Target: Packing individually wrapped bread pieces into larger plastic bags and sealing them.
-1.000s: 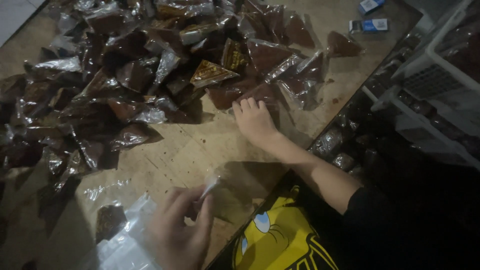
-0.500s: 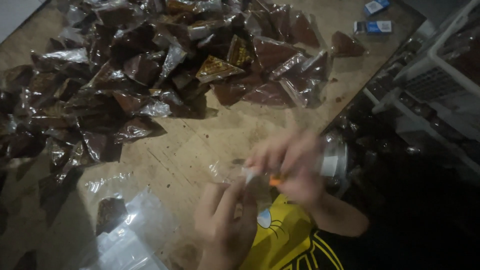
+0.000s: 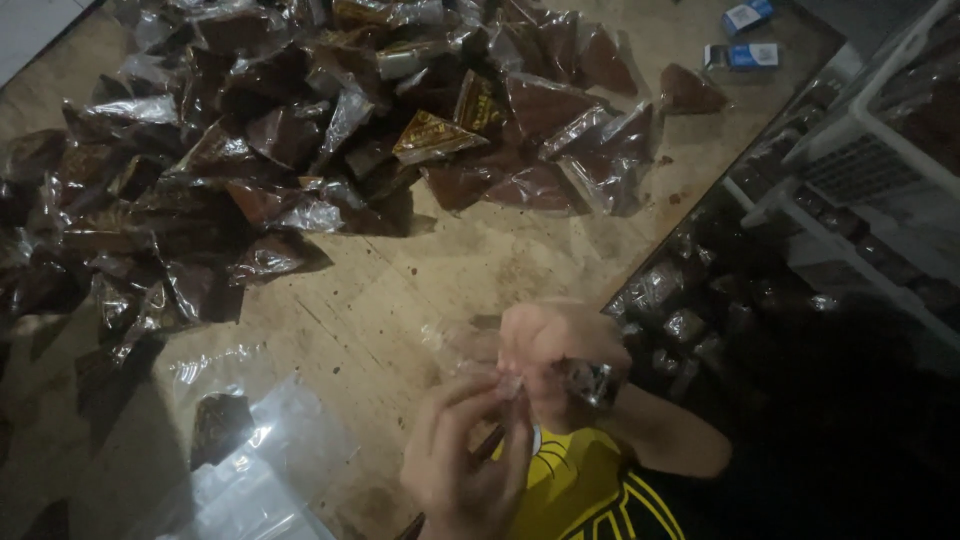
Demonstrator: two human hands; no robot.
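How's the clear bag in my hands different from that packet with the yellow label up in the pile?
The clear bag, pinched between the left hand and right hand, looks empty and see-through; the yellow-label packet is filled with something dark brown. The clear bag is held up above the wooden table; the yellow-label packet lies in the heap. Both are thin, glossy plastic.

Left hand (image 3: 462, 462): wrist cut off by the bottom edge.
Right hand (image 3: 553, 355): motion-blurred; we cannot tell its grip.
Clear bag (image 3: 462, 345): outline smeared, contents unreadable.
Packet heap (image 3: 260, 150): runs past the top and left edges.
Crate (image 3: 880, 170): contents too dark.
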